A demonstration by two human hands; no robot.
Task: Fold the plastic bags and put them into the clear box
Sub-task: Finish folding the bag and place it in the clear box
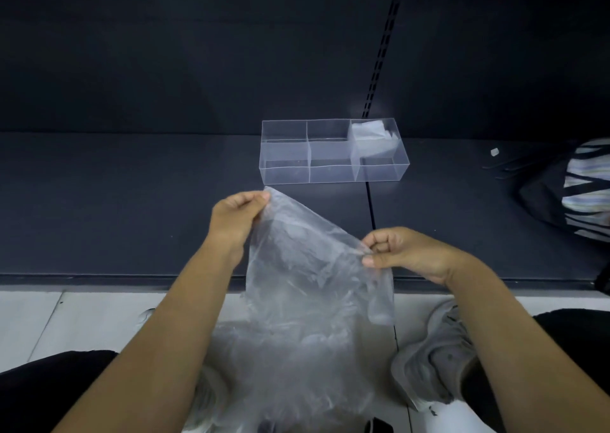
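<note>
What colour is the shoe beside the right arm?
Light grey; the shoe shows best in the head view.

Dark shelf against dark back panel; slotted upright; pale tiled floor below

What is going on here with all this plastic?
A person holds one clear plastic bag up, the left hand and the right hand each pinching a top corner. It is not yet folded. The clear box stands on the dark shelf beyond, with one folded bag in its far right compartment. More loose plastic lies below.
</note>
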